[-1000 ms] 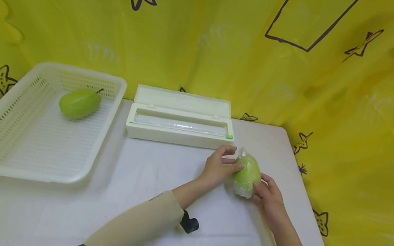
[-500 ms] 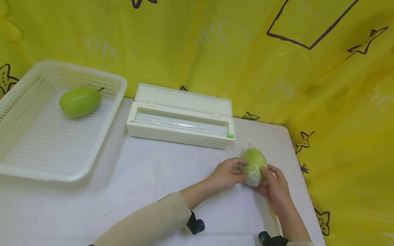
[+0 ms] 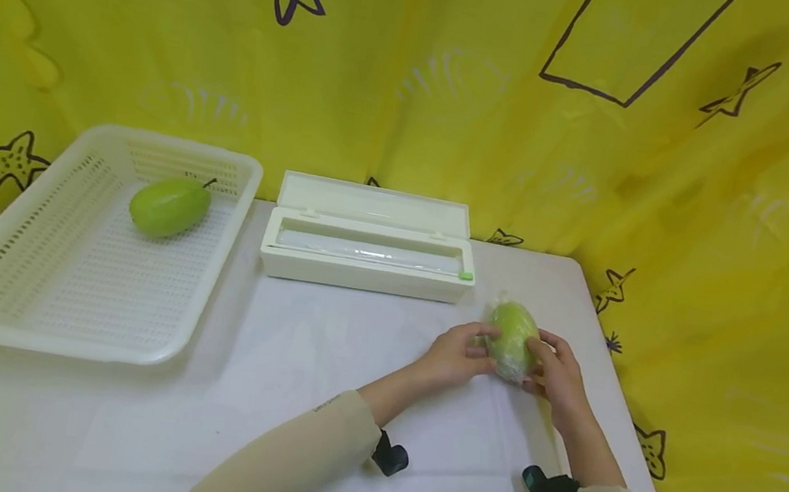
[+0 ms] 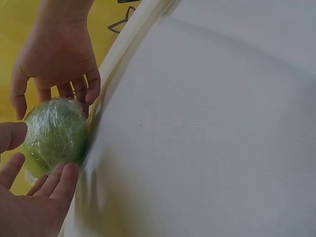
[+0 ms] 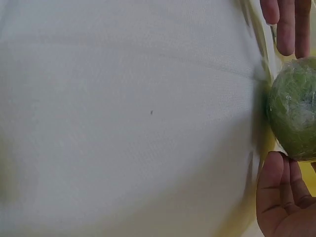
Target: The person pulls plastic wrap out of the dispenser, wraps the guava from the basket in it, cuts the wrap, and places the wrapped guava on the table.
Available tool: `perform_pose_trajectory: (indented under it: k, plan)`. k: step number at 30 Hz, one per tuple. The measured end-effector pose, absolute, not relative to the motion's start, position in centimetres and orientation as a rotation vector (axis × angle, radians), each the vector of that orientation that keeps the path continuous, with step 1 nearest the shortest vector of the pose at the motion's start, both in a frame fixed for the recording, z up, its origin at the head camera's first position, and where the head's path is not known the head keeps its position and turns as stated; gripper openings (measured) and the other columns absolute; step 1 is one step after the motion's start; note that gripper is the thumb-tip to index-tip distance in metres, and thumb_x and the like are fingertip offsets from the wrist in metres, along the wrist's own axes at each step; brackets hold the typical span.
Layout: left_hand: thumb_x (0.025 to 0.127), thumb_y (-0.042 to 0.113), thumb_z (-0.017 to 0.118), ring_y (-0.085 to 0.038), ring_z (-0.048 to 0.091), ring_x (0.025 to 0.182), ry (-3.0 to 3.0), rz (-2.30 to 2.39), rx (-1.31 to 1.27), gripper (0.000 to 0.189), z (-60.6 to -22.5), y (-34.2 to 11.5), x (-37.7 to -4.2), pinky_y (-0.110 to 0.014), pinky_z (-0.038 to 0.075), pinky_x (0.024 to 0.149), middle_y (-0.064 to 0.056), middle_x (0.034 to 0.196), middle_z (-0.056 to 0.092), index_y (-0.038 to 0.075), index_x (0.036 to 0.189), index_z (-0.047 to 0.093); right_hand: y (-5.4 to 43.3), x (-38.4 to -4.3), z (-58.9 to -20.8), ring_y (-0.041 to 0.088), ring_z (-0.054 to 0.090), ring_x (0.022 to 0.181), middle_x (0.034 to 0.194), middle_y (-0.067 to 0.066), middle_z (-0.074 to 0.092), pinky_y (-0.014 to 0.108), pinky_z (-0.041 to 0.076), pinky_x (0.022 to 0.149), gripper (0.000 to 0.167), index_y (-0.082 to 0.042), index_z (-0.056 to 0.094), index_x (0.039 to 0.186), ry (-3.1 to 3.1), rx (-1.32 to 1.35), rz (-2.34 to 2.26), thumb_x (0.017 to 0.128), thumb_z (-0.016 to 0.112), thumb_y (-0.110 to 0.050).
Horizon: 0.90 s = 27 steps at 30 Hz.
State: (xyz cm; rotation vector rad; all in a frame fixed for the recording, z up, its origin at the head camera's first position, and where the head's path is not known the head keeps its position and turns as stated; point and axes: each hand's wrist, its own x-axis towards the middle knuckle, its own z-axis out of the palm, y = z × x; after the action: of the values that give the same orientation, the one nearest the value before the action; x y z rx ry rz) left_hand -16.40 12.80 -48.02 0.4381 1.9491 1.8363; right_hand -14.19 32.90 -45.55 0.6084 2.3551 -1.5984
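Plastic film covers a green oval fruit [image 3: 514,334] near the table's right side, its wrinkled ends bunched up. My left hand [image 3: 453,355] holds it from the left, thumb and fingers spread around that side. On the other side my right hand [image 3: 561,375] grips it, thumb on the near face and fingers behind. In the left wrist view the wrapped fruit [image 4: 57,133] sits between both hands' fingertips. The right wrist view shows right fingertips against the underside of the wrapped fruit [image 5: 296,111], partly cut off by the frame.
A white box [image 3: 360,277] stands behind the hands with its lid raised and a cling film roll [image 3: 371,252] inside. At left is a white perforated basket [image 3: 48,340] holding an unwrapped green fruit [image 3: 169,206] with a dark stem. A yellow curtain [image 3: 356,89] hangs behind.
The wrapped fruit and both hands have shifted slightly right. My left thumb and fingers have slid lower on the fruit, and the right hand has moved a little forward.
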Motion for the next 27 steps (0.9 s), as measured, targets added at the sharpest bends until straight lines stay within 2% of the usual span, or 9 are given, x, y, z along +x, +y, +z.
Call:
perform_pose_trajectory:
  k: [3,5,7,9,11,13,17,23,27]
  plan:
    - [0.089,0.009,0.071,-0.026,0.065,0.118,1.994,1.828,0.404,0.049,-47.8,12.1,-16.5,-0.029,0.056,0.089,-0.012,0.146,0.052,0.014,0.136,0.059,32.9,-14.3,-45.4,0.011,0.052,0.093,0.133,0.012,0.045,0.027,0.055,0.074,0.069,-0.011,0.027,0.155,2.399,0.588,-1.564,0.102,0.048,-0.049]
    - [0.091,0.01,0.07,-0.025,0.065,0.118,1.999,1.833,0.366,0.048,-47.4,11.3,-16.5,-0.031,0.055,0.089,-0.01,0.146,0.053,0.016,0.137,0.059,32.8,-14.3,-45.1,0.017,0.052,0.106,0.141,0.016,0.043,0.029,0.053,0.08,0.071,-0.01,0.025,0.156,2.434,0.574,-1.534,0.102,0.046,-0.05]
    - [0.092,0.012,0.069,-0.024,0.064,0.118,2.026,1.835,0.361,0.047,-46.9,10.1,-16.4,-0.031,0.056,0.088,-0.009,0.145,0.053,0.018,0.137,0.059,32.7,-14.4,-44.8,0.027,0.048,0.121,0.15,0.021,0.037,0.037,0.049,0.092,0.073,-0.009,0.023,0.157,2.469,0.558,-1.516,0.102,0.045,-0.051]
    - [0.093,0.013,0.067,-0.023,0.064,0.117,2.07,1.823,0.405,0.046,-46.2,8.6,-16.5,-0.029,0.056,0.088,-0.008,0.143,0.054,0.018,0.138,0.058,32.7,-14.5,-44.3,0.037,0.036,0.136,0.156,0.023,0.029,0.047,0.043,0.104,0.074,-0.009,0.022,0.157,2.516,0.539,-1.487,0.101,0.045,-0.052]
    - [0.095,0.014,0.066,-0.024,0.064,0.116,2.151,1.784,0.497,0.045,-45.5,6.7,-16.7,-0.028,0.056,0.087,-0.007,0.141,0.055,0.017,0.138,0.057,32.5,-14.7,-44.0,0.042,0.028,0.142,0.158,0.024,0.026,0.056,0.034,0.11,0.075,-0.009,0.023,0.157,2.584,0.52,-1.449,0.101,0.047,-0.052]
    - [0.096,0.015,0.065,-0.025,0.064,0.115,2.261,1.717,0.603,0.044,-44.6,4.5,-17.0,-0.03,0.056,0.088,-0.007,0.14,0.056,0.015,0.139,0.056,32.4,-15.0,-43.8,0.045,0.025,0.144,0.159,0.024,0.023,0.061,0.03,0.113,0.076,-0.01,0.024,0.157,2.639,0.503,-1.407,0.1,0.051,-0.051]
    - [0.097,0.016,0.065,-0.026,0.065,0.112,2.462,1.6,0.724,0.041,-42.9,0.0,-17.3,-0.039,0.056,0.09,-0.005,0.136,0.058,0.014,0.137,0.057,31.8,-15.5,-43.5,0.047,0.028,0.141,0.158,0.024,0.026,0.063,0.033,0.11,0.077,-0.012,0.028,0.156,2.704,0.484,-1.283,0.097,0.054,-0.053]
    - [0.097,0.017,0.064,-0.028,0.065,0.111,2.596,1.556,0.709,0.039,-41.1,-5.4,-16.9,-0.048,0.055,0.091,-0.008,0.133,0.06,0.011,0.135,0.058,31.8,-15.8,-43.7,0.051,0.034,0.135,0.153,0.032,0.031,0.067,0.034,0.105,0.079,-0.008,0.027,0.156,2.796,0.405,-0.995,0.095,0.061,-0.045]
    - [0.097,0.016,0.064,-0.03,0.066,0.109,2.629,1.582,0.666,0.038,-40.8,-7.9,-16.4,-0.048,0.055,0.091,-0.009,0.132,0.062,0.009,0.133,0.059,31.9,-16.0,-44.2,0.049,0.042,0.126,0.147,0.033,0.038,0.065,0.04,0.098,0.083,-0.008,0.028,0.155,2.861,0.345,-0.898,0.092,0.065,-0.047]
